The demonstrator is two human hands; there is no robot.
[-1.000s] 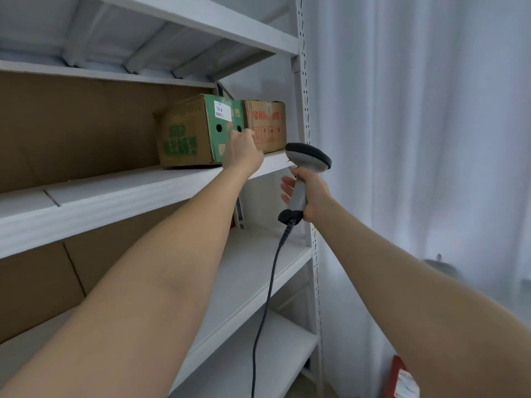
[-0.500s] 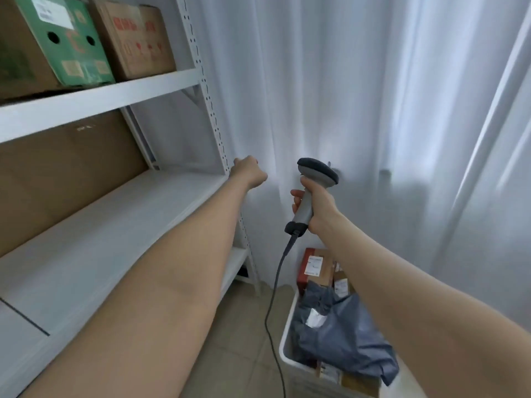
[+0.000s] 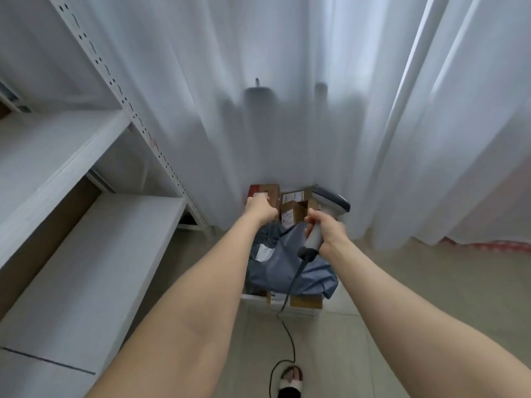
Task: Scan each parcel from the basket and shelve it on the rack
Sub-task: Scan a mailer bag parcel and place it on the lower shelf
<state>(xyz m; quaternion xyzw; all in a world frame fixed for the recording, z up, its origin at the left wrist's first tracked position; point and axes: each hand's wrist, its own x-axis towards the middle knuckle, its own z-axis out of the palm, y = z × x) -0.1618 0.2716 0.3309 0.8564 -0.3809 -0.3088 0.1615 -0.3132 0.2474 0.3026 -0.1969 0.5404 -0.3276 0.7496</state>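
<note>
Left hand (image 3: 260, 209) reached red cardboard parcel (image 3: 272, 191); right hand (image 3: 327, 228) grips scanner (image 3: 330, 203).

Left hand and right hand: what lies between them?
In the head view, a small brown labelled box lies between the left hand and the right hand gripping the scanner, inside the basket.

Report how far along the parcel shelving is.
Done: no parcel shows on the rack shelves in view. In hand: the right hand grips the scanner while the left hand reaches the red-brown box in the basket; its grip is unclear. Left: that box, a grey bag and several cartons.
</note>
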